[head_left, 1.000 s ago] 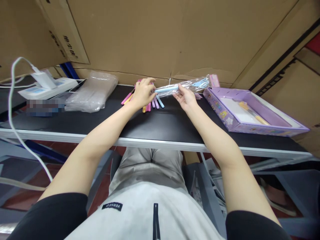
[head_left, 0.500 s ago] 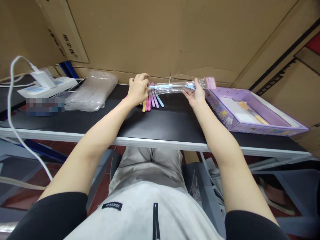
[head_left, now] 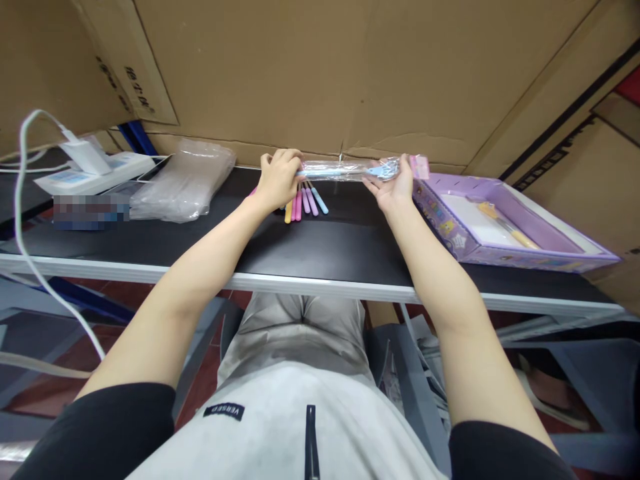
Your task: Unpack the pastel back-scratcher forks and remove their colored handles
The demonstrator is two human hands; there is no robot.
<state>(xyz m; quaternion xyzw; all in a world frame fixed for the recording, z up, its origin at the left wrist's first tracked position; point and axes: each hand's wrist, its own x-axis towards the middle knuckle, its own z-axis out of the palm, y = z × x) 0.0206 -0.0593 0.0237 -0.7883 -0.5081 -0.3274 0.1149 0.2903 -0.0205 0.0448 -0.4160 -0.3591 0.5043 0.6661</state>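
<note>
A slim light-blue stick (head_left: 327, 173) with a wide, flat, claw-like head lies level inside a clear plastic bag (head_left: 347, 167). My left hand (head_left: 281, 179) has its fingers closed on the stick's handle end at the bag's left end. At the head end, my right hand (head_left: 397, 187) grips the bag, thumb and fingers around it. The bag's pink header (head_left: 420, 167) sticks out past that hand. Beneath the bag, several colored handles (head_left: 303, 203) in yellow, pink, purple and blue lie side by side on the black tabletop (head_left: 330, 243), partly hidden by my left hand.
To the right stands an open purple box (head_left: 505, 257) holding a yellow-handled stick (head_left: 507, 225). A stack of clear plastic bags (head_left: 187, 180) lies left, beside a white power strip (head_left: 125, 167) with a charger and cable (head_left: 23, 200). Cardboard (head_left: 300, 73) walls the back.
The light-blue stick has shifted right inside the bag, its head now closer to the pink header. My left hand has moved slightly right; my right hand has shifted slightly along the bag toward the header.
</note>
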